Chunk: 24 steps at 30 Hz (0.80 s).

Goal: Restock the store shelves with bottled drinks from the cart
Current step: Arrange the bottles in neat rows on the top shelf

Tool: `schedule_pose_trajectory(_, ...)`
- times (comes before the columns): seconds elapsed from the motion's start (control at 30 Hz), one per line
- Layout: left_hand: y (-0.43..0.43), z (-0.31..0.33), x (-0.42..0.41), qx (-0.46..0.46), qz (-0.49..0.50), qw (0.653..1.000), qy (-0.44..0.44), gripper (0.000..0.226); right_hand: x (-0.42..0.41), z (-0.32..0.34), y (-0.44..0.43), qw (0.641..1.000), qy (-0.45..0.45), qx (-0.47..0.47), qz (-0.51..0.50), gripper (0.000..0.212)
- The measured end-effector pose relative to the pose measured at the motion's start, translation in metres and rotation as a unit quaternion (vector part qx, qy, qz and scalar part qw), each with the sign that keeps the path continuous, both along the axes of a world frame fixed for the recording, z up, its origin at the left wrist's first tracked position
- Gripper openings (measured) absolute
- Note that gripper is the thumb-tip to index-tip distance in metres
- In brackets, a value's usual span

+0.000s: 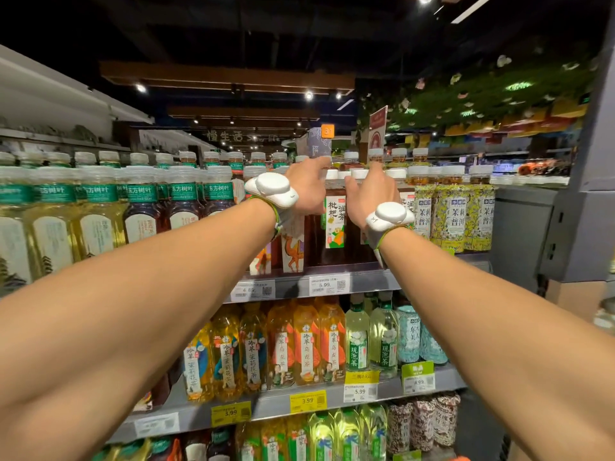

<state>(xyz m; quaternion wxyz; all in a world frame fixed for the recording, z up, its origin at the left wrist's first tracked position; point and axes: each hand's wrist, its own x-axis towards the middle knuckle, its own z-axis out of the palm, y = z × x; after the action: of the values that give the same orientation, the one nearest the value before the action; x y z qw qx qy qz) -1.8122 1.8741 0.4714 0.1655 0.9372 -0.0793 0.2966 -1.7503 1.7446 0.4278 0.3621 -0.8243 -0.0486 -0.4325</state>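
Observation:
On the top shelf (362, 281) stand dark tea bottles with white caps; one with a white loquat label (334, 224) is in the front row between my hands. My left hand (307, 188) reaches over the caps, its fingers stretched toward the back row. My right hand (372, 191) does the same just to the right, its thumb lying by a white cap (359, 174) and its fingertips among the rear bottles. Neither hand plainly grips a bottle. Both wrists carry white trackers. The cart is out of view.
Green-capped tea bottles (139, 207) fill the shelf to the left and yellow floral bottles (459, 214) to the right. Lower shelves (299, 404) hold orange and green drinks behind price tags. A grey cabinet (545, 234) stands at the right.

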Motion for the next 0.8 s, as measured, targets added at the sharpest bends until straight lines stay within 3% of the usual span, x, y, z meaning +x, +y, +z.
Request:
schedule_pose_trajectory(0.1,0.021,0.003,-0.012,-0.162,-0.054,0.985,-0.006,0.062,-0.016,-0.006,0.016,0.993,-0.116,0.017,-0.011,0.036)
schedule_pose_trajectory(0.2,0.044,0.006,-0.018,-0.257,-0.028,0.959,-0.119,0.039,-0.030,-0.008,0.036,0.981,-0.193,0.024,0.023,0.018)
schedule_pose_trajectory(0.33,0.084,0.008,-0.018,-0.197,0.082,0.955,-0.208,0.029,-0.036,-0.006,0.067,0.980,-0.172,-0.025,0.095,0.021)
schedule_pose_trajectory(0.43,0.101,-0.002,-0.013,-0.127,0.103,0.976,-0.143,0.031,-0.035,-0.003,0.084,0.987,-0.118,-0.048,0.094,0.031)
schedule_pose_trajectory(0.53,0.110,-0.014,-0.007,-0.113,0.084,0.986,-0.094,0.039,-0.034,-0.003,0.095,0.992,-0.085,-0.052,0.080,0.038)
schedule_pose_trajectory(0.8,0.122,-0.019,0.002,-0.056,0.081,0.990,-0.105,0.048,-0.032,-0.006,0.096,0.994,-0.061,-0.060,0.072,0.042)
